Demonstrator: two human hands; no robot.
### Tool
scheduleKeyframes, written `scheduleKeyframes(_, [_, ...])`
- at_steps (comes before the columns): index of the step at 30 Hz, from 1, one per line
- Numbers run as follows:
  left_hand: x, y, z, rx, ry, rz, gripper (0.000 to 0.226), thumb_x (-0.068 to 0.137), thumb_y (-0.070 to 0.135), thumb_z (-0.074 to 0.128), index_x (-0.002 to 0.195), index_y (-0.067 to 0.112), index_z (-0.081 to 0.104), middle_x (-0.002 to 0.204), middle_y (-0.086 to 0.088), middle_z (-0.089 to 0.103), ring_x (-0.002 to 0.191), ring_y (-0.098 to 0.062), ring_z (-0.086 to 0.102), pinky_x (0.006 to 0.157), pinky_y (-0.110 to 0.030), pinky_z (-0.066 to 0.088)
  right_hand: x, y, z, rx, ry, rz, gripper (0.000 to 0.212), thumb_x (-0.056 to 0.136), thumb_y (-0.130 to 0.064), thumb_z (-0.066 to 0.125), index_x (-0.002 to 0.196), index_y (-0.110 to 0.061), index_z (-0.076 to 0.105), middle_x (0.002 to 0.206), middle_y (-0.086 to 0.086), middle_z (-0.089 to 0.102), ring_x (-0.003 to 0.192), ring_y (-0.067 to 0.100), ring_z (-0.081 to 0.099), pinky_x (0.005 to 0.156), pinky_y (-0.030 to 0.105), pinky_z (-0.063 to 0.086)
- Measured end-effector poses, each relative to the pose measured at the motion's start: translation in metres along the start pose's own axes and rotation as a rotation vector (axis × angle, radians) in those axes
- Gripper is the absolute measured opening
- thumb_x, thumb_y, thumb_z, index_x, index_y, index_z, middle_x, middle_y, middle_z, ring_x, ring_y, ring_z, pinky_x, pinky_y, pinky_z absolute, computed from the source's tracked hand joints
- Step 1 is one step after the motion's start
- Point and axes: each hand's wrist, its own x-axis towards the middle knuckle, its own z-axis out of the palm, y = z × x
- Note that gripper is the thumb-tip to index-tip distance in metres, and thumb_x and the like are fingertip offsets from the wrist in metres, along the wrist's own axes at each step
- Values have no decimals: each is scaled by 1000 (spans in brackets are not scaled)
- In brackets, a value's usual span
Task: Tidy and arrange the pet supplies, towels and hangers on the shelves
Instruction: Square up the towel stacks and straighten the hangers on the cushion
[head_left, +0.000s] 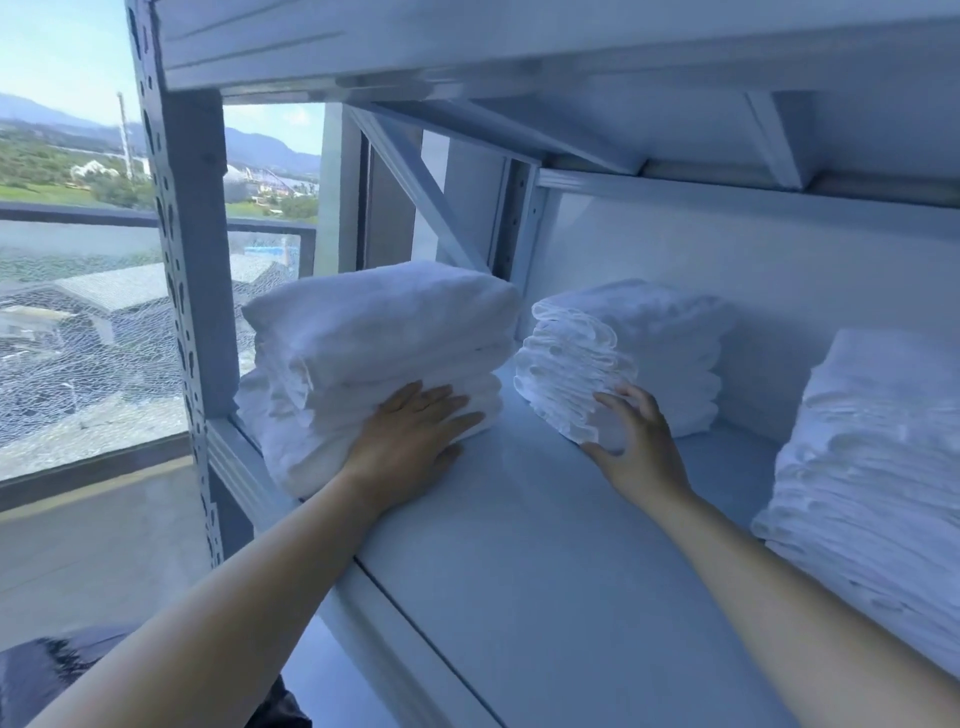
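White metal shelf (545, 571), mid-level, seen from in front and a little above. Three piles of folded white towels on it.

Left towel stack (374, 332): at the shelf's left end, close against the perforated upright post (182, 260), lowest layers bulging out past the shelf's front lip. Left hand (415, 431) laid flat on the lower front face of this stack, fingers straight and together, palm pressing the cloth, nothing clasped.

Middle towel stack (623, 353): further back, near the rear panel, folded edges turned toward the camera, apart from the left pile with bare shelf between. Right hand (639, 441) at its near lower corner, fingers spread and slightly bent, fingertips touching the folds, thumb low beside the shelf board (contact only; not closed round the pile as far as visible).

Right towel stack (872, 467): tallest in view, at the right edge, partly cut off by the frame, untouched by either hand.

Upper shelf (519, 41) close overhead. Window (78, 338) to the left beyond the post.
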Motion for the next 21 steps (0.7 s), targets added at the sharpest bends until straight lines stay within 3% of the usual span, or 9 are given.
scheduleKeyframes(11, [1, 1, 2, -45, -22, -37, 43, 79, 39, 40, 108, 24, 68, 113, 1, 68, 107, -21, 63, 100, -33, 26, 7, -5, 13, -54, -26, 51, 68, 71, -17, 77, 133, -18, 48, 139, 6, 32, 121, 24, 42, 93, 31, 41])
scheduleKeyframes(16, [3, 1, 3, -53, -28, -53, 42, 76, 41, 42, 104, 27, 70, 113, 4, 68, 107, -18, 63, 101, -31, 25, 6, -5, 19, -198, -91, 36, 58, 76, -4, 67, 129, -15, 47, 146, 7, 21, 115, 30, 50, 82, 35, 48])
scheduleKeyframes(21, [4, 0, 5, -87, 26, -56, 41, 73, 39, 44, 102, 27, 70, 111, 4, 68, 106, -18, 63, 101, -30, 25, 13, -3, 13, -237, -59, 20, 43, 78, 5, 52, 117, -12, 57, 136, 10, 33, 109, 31, 56, 76, 37, 49])
